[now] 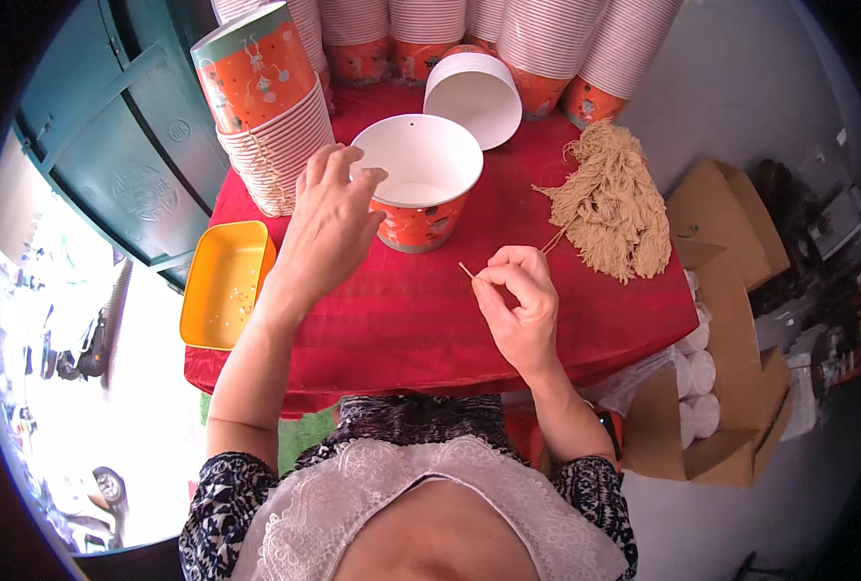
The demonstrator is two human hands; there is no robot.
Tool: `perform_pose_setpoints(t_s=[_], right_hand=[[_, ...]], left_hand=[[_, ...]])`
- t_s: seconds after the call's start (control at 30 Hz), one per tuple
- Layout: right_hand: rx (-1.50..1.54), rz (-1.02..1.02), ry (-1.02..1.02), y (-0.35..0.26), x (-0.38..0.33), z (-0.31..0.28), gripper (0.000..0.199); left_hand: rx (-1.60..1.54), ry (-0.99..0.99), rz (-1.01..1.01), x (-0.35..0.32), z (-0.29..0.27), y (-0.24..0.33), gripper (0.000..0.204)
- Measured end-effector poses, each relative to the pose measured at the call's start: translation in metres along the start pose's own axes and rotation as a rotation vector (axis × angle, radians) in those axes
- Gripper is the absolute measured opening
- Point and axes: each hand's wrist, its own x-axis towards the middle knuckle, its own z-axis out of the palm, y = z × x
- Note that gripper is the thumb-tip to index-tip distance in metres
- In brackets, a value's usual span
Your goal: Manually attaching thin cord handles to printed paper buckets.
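Observation:
An orange paper tub with a white inside (421, 189) stands upright on the red tablecloth (401, 320). My left hand (329, 228) rests on its near left rim, fingers over the edge. My right hand (517, 300) pinches the end of a beige string (467, 271) between thumb and fingers, just right of the tub. The string runs back to a bundle of beige strings (612, 198) lying on the cloth at the right.
Tall stacks of orange tubs (266, 107) stand at the back left and along the back. A second tub (474, 92) lies tipped behind the first. A yellow tray (225, 286) sits at the left table edge. Open cardboard boxes (730, 320) stand on the right.

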Motion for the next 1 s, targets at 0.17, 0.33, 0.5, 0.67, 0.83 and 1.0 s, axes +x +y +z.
perform_pose_setpoints(t_s=[0.17,0.33,0.5,0.67,0.83,1.0], right_hand=[[0.031,-0.01,0.03,-0.006,0.003,0.007,0.012],[0.083,0.028,0.031,-0.005,0.001,0.007,0.012],[0.139,0.118,0.042,-0.005,-0.003,0.008,0.013],[0.19,0.185,0.029,0.001,-0.002,0.014,0.011],[0.211,0.215,0.015,0.006,0.005,0.016,0.011],[0.206,0.155,0.016,0.008,0.009,0.019,0.009]], left_hand=[[0.016,-0.063,0.065,-0.001,0.02,-0.015,0.016],[-0.218,-0.135,0.114,-0.003,0.006,0.006,0.011],[-0.293,-0.225,0.133,-0.006,-0.006,0.023,0.014],[-0.439,-0.239,0.052,-0.002,-0.012,0.021,0.013],[-0.469,-0.193,-0.021,0.002,-0.013,0.02,0.014],[-0.466,-0.187,-0.046,0.001,-0.01,0.016,0.015]])
